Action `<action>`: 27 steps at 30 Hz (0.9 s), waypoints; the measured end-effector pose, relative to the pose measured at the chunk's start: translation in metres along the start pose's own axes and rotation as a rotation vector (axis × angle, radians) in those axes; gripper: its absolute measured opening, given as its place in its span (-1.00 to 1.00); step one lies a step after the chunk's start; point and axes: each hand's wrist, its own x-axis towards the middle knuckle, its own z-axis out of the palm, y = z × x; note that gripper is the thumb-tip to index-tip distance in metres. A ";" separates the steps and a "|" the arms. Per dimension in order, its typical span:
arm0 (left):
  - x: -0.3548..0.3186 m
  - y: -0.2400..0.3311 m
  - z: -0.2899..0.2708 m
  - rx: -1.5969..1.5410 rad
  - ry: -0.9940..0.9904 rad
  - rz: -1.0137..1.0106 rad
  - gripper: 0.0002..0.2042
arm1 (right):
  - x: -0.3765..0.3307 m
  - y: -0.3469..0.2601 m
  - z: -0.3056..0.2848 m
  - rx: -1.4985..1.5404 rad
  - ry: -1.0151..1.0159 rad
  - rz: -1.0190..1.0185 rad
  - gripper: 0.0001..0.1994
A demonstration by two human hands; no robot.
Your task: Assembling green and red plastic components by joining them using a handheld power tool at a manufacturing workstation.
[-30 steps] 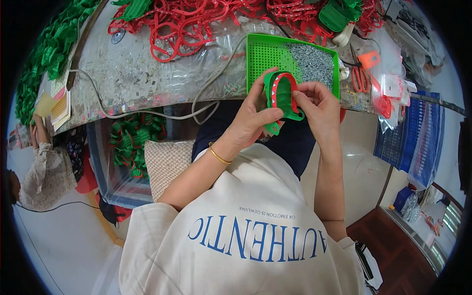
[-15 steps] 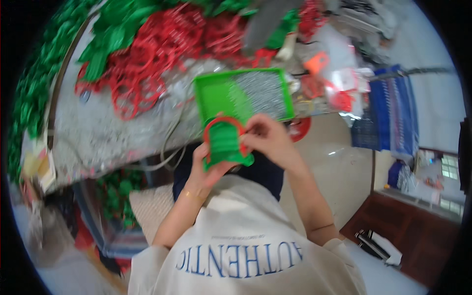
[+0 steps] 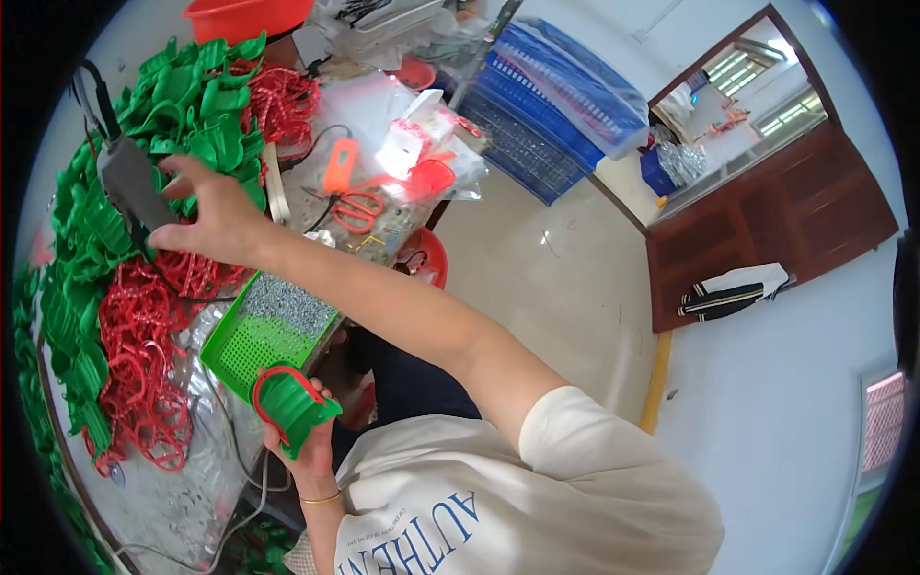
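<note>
My left hand [image 3: 314, 450] grips a curved green plastic piece [image 3: 292, 407] with a red arched strip along its edge. It is held near my lap, just below a green tray [image 3: 228, 364] of small silvery metal parts. Stretched far across the table, my right hand [image 3: 216, 216] has its fingers and thumb spread. Close by those fingers is a grey elongated corded tool [image 3: 137, 184]. Whether the thumb touches it I cannot tell.
Heaped on the table are curved green plastic pieces [image 3: 81, 278] and red arched strips [image 3: 144, 326]. Orange-handled scissors [image 3: 356, 211] and an orange piece [image 3: 339, 165] lie beyond the tray. A red basin [image 3: 426, 257] is beside the table; blue crates [image 3: 522, 115] stand beyond.
My right hand has left the green piece and reached out to the far left, opening beside the grey tool. The left hand keeps the piece. My view has turned to the right.
</note>
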 end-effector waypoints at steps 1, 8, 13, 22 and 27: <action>-0.003 -0.001 0.002 0.016 0.016 -0.001 -0.28 | 0.007 0.007 0.009 0.059 -0.066 0.003 -0.23; -0.013 0.005 -0.006 -0.033 0.005 -0.028 -0.30 | 0.035 0.035 0.042 0.510 -0.354 0.163 -0.37; -0.017 0.009 -0.011 -0.040 0.039 -0.044 -0.30 | 0.042 0.016 0.048 0.260 -0.531 0.051 -0.45; -0.001 0.003 -0.001 -0.081 0.053 -0.023 -0.31 | -0.002 -0.040 0.012 0.870 -0.965 0.444 -0.70; -0.013 0.016 -0.007 -0.098 0.018 -0.048 -0.33 | -0.009 -0.051 -0.015 0.687 -1.005 0.164 -0.56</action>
